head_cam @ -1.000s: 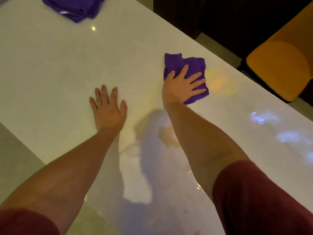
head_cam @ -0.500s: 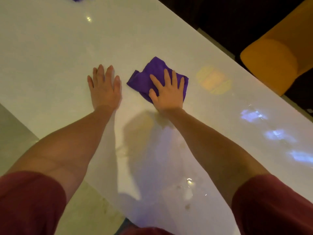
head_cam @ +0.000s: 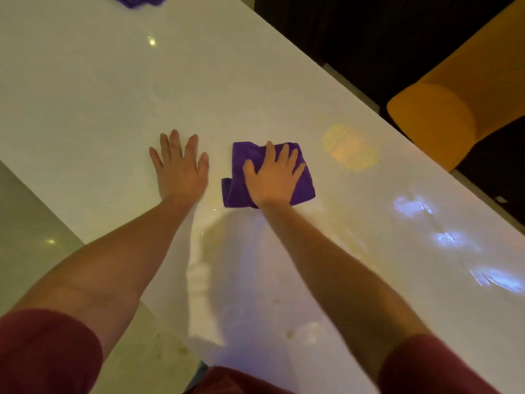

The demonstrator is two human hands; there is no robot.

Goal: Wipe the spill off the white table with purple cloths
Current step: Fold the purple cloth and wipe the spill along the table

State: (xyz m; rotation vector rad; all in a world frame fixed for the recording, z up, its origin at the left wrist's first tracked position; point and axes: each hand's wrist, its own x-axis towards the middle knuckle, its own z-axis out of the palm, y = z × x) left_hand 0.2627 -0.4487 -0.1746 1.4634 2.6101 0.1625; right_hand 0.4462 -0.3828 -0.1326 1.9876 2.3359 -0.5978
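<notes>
- Right hand (head_cam: 272, 177) lies flat on the cloth (head_cam: 241, 172), fingers spread, its grip not clenched; cloth pokes out on every side.
- Left hand (head_cam: 179, 166) rests just left of the cloth, palm open on the bench (head_cam: 99, 95), holding nothing.

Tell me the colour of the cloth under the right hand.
Purple, plain with no pattern. The cloth lies flat beneath the right hand, seen clearly in the head view.

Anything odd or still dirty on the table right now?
Yes: small brownish specks remain on the white table near its front edge, well behind the purple cloth under the right hand. Nothing looks damaged.
</notes>
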